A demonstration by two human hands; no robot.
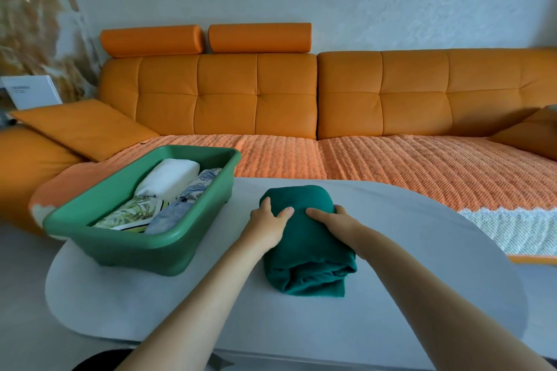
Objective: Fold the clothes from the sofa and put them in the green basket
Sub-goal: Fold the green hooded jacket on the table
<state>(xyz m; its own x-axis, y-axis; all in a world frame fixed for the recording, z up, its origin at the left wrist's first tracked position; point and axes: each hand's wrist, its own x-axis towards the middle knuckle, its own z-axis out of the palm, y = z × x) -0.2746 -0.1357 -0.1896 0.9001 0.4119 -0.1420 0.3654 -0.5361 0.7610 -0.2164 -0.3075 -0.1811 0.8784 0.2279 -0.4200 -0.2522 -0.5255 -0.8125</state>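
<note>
Now left hand and right hand clasp the green garment — fingers curled round it (on table).

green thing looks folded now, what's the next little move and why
Probably lift the green garment with both hands and carry it left to the green basket. It lies folded into a compact bundle on the table, the left hand and right hand grip its far end, and four folded pieces already sit in the basket.
</note>
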